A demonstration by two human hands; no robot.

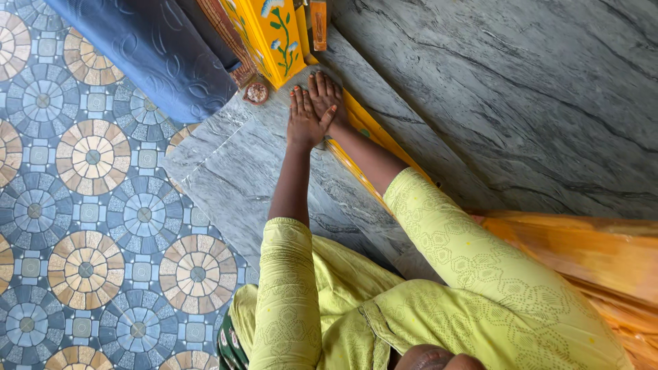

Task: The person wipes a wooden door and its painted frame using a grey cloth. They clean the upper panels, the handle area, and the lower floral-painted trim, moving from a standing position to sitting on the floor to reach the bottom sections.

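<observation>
We press both hands flat on the grey marble step (226,171), palms down, fingers spread, grasping nothing. Left of the step lies patterned tile floor (89,205) with round blue and tan motifs, and a blue embossed mat (157,55) overlaps it. Our left hand (303,116) lies just beside our right hand (325,92), which rests on a yellow cloth strip (363,123). Above the step's edge sit a small round dish (257,91) and a yellow painted box (274,38). The cloth seems laid out already; nothing is lifted.
</observation>
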